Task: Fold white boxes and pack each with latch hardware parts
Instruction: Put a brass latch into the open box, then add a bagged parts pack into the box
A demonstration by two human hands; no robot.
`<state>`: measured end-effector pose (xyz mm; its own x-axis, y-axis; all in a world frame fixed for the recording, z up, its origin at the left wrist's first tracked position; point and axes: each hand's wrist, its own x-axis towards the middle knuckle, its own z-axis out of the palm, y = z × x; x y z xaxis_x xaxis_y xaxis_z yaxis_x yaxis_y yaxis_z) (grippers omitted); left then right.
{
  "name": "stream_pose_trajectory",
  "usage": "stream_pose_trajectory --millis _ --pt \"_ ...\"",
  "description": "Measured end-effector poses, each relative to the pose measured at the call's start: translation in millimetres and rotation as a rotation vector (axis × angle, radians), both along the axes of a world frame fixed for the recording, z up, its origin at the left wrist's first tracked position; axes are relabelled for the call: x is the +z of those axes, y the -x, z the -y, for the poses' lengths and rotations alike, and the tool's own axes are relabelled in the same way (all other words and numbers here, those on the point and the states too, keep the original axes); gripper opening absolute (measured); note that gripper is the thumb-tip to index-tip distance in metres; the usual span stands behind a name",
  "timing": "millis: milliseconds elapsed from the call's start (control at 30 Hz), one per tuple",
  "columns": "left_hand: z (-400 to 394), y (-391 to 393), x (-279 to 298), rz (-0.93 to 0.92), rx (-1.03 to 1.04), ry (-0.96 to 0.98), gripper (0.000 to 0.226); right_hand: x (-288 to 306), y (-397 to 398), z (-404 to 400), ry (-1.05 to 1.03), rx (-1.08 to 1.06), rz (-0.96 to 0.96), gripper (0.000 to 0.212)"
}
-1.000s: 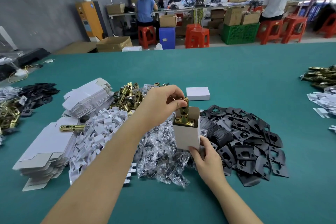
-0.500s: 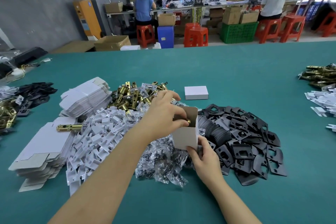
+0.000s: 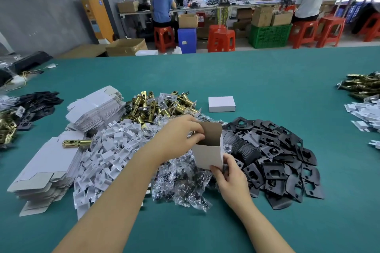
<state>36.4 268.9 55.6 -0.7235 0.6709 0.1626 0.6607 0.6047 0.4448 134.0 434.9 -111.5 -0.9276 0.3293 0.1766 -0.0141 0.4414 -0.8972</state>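
Two hands are working an open white box over the green counter (image 3: 257, 80).

Flat box blanks (image 3: 47, 162) are lying far left; the left hand (image 3: 176, 139) is dipping curled fingers into the box (image 3: 207, 154), seemingly pressing something unseen, while the right hand (image 3: 230, 181) is gripping its lower corner beside black plates (image 3: 283, 162).

Bright, even overhead light is filling the room, casting only soft shadows on the green surface (image 3: 257, 80), while the wide lens is bending and softening the edges.
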Motion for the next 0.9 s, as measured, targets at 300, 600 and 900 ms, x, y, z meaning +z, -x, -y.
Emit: stream_pose_trajectory --millis 300,600,900 --pt "27.1 -13.9 -43.1 0.363 0.083 -0.295 0.07 2.1 -2.2 -0.3 0.004 0.014 0.024 0.05" --pt "14.5 -29.1 -69.9 0.303 0.097 -0.31 0.051 4.6 -4.3 -0.7 0.026 0.046 -0.029 0.055" --pt "12.3 -35.6 -111.2 0.469 0.277 -0.67 0.042 7.6 -3.4 0.2 -0.013 0.019 -0.006 0.06"
